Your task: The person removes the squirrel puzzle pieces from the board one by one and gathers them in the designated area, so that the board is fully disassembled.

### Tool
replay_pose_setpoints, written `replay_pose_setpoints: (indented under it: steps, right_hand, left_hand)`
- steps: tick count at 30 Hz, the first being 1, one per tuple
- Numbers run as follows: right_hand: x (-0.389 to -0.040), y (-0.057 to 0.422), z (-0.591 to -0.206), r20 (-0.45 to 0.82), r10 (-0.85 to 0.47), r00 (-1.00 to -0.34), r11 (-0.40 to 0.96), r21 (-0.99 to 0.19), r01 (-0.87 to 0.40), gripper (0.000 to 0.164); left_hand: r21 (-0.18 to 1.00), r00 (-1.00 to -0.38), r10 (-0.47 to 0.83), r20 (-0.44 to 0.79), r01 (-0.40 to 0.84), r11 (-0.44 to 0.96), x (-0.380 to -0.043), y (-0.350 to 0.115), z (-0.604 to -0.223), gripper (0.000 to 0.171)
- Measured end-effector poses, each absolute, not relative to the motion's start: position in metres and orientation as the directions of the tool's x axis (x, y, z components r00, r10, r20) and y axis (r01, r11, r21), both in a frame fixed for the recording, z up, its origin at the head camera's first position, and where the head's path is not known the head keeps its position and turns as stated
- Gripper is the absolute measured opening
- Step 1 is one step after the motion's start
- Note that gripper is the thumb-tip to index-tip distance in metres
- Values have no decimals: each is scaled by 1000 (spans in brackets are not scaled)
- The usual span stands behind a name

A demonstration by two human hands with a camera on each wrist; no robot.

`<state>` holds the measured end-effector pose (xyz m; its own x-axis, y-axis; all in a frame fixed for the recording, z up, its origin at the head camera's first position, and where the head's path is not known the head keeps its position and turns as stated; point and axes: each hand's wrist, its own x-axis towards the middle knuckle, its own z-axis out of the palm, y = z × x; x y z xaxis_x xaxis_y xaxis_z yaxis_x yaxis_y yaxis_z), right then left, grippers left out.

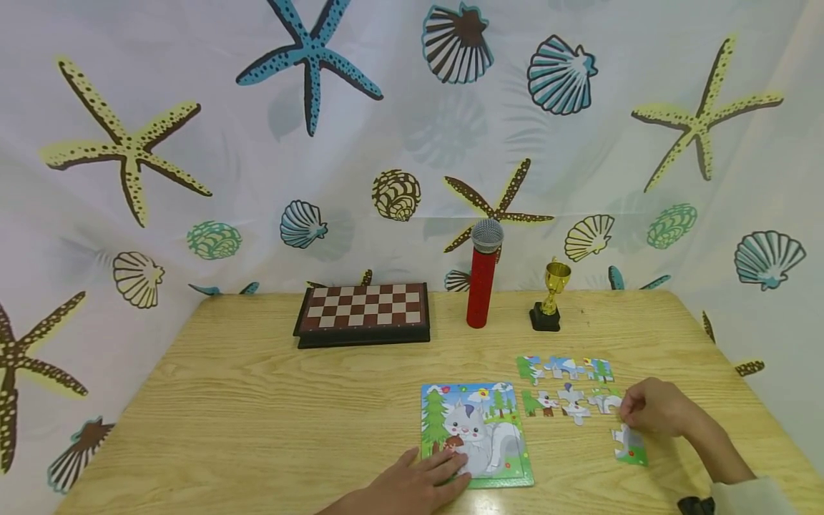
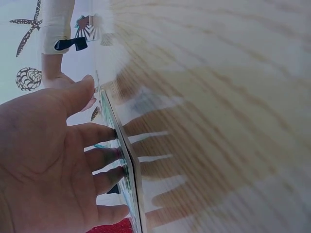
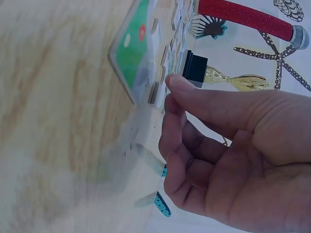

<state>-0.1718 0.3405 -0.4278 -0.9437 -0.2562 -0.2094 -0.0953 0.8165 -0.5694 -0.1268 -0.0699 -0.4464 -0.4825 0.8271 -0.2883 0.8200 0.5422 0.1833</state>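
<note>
My left hand (image 1: 418, 483) rests its fingertips on the lower left of a framed squirrel puzzle (image 1: 479, 415), fingers fairly straight. In the left wrist view, those fingers (image 2: 104, 158) reach the edge of the thin board. My right hand (image 1: 656, 408) is at the right end of a row of loose jigsaw pieces, its fingers curled and the thumb close to the index finger. Nothing shows between them in the right wrist view. Just below that hand lies a green and grey corner piece (image 1: 634, 450). Beside its fingertips is a grey-tailed piece (image 1: 604, 402).
More loose pieces lie in two rows, including a tree piece (image 1: 529, 367) and a squirrel-ear piece (image 1: 573, 408). Behind stand a folded chessboard (image 1: 363, 307), a red microphone (image 1: 479, 286) and a small gold trophy (image 1: 550, 293). A shell-patterned curtain (image 1: 386, 143) hangs at the table's back.
</note>
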Motion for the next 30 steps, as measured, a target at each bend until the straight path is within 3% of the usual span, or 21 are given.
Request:
replay_pose_setpoints:
  steps: [13, 30]
  right_hand:
    - [-183, 308, -425, -145, -309, -940, 774, -612, -160, 5]
    - [-194, 215, -429, -79, -571, -817, 624, -688, -370, 4]
  left_hand:
    - [227, -479, 824, -304, 803, 551, -128, -71, -447, 67]
    - [194, -468, 833, -296, 824, 532, -127, -73, -444, 69]
